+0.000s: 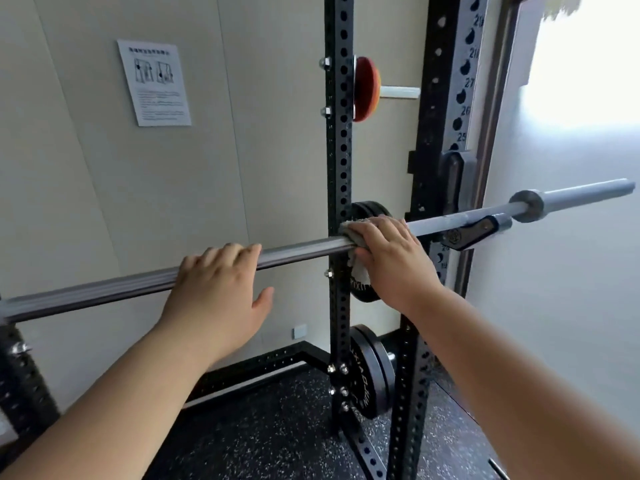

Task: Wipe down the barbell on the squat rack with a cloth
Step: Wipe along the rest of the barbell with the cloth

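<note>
**Head cam: mid-wipe on the barbell, hard to call how much is done**

Head view looks down along the barbell (301,249), which sits racked across the squat rack (341,150) in front of the person. The right hand (391,258) is clamped over the cloth (350,235), fingers folded over the top of the bar and thumb tucked low, with a loose tail of cloth hanging under the hand. The left hand (221,289) is further left on the same bar, fingers laid flat over the top and thumb sticking out free below, so it's steadying more than gripping. The hands are well apart, with bare steel between them.

Progress-wise, I'd guess it's somewhere in the middle. The metal looks the same on both sides of the cloth, so I can't tell which parts are already wiped. Going by position, the stretch right of the right hand up to the J-hook (474,232), the sleeve (581,195) past it, and the long run left of the left hand may all need a pass.
</note>
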The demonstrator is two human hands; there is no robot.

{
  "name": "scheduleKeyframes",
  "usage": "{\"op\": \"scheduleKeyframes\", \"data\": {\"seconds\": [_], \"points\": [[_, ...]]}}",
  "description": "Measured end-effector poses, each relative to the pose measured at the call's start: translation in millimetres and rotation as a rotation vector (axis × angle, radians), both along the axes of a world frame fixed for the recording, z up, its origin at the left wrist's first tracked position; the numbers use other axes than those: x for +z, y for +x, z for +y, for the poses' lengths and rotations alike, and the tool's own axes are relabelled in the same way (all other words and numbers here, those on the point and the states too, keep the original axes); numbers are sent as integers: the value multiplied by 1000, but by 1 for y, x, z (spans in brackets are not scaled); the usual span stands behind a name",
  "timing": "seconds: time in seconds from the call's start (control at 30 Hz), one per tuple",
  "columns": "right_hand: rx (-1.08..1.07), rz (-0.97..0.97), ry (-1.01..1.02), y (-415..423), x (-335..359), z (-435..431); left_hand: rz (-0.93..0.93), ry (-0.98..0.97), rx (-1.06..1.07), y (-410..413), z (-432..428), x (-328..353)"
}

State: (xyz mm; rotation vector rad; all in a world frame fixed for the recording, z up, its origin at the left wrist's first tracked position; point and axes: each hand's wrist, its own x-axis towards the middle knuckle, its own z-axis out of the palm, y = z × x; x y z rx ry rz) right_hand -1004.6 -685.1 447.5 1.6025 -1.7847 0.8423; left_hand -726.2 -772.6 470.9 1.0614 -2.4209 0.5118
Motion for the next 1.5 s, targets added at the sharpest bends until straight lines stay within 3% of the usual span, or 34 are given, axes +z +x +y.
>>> {"op": "scheduleKeyframes", "data": {"seconds": [0.2, 0.4, 0.5, 0.63, 0.8, 0.93, 1.1, 1.23, 1.4, 1.5], "points": [[-8, -116, -137, -51, -4, 2, -114, -74, -50, -65, 3, 1], [-23, -140, -422, -23, -23, -22, -85, -168, -112, -111, -4, 10], [17, -88, -451, -21, -25, -21, -65, -225, -133, -125, -10, 14], [-51, -246, -502, -24, -18, -16, -44, -226, -199, -133, -13, 14], [102, -202, -446, 8, -20, -24, -27, -182, -211, -132, -18, 10], [-50, -344, -581, -14, -20, -17, 13, -183, -189, -136, -21, 7], [72, -281, -511, 6, -29, -23, 27, -186, -178, -137, -23, 10], [-66, -354, -629, -16, -28, -18, 67, -167, -226, -140, -23, 12], [107, -374, -515, 4, -33, -24, 84, -151, -226, -142, -21, 15], [-10, -438, -570, -20, -23, -17, 85, -125, -208, -141, -20, 15]]}}
